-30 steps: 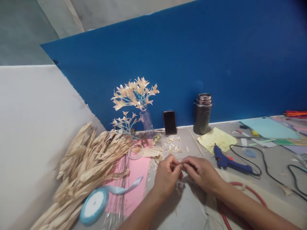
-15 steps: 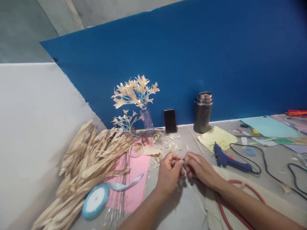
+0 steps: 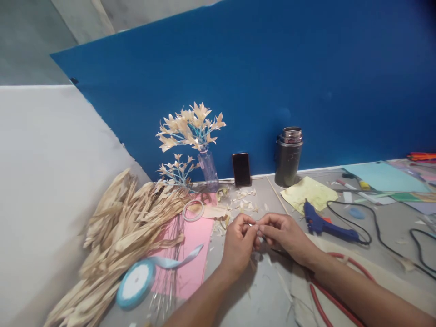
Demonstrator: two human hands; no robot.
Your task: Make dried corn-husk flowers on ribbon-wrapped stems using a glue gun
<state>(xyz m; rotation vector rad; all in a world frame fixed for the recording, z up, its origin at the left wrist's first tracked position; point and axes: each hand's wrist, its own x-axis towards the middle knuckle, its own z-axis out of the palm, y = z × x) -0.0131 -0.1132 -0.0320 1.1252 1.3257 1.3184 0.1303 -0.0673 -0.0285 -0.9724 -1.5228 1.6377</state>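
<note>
My left hand (image 3: pixel 238 245) and my right hand (image 3: pixel 284 236) meet over the grey table (image 3: pixel 265 295), fingertips pinched together on a small thin piece (image 3: pixel 254 225) too small to name. Both hands are closed. Pale husk scraps (image 3: pixel 243 204) lie just beyond them. A pink sheet (image 3: pixel 194 254) lies left of my left hand. A blue glue gun (image 3: pixel 323 225) rests right of my right hand.
A heap of dried husks (image 3: pixel 119 236) and a blue ribbon roll (image 3: pixel 136 281) lie at left. Husk flowers in a small vase (image 3: pixel 207 170), a phone (image 3: pixel 241 169) and a steel flask (image 3: pixel 288 156) stand against the blue board. Black cables (image 3: pixel 378 231), a red hoop (image 3: pixel 327 304) and coloured papers (image 3: pixel 384 179) are at right.
Both hands have stayed pinched together, shifting slightly up and away. The view has tilted a little downward.
</note>
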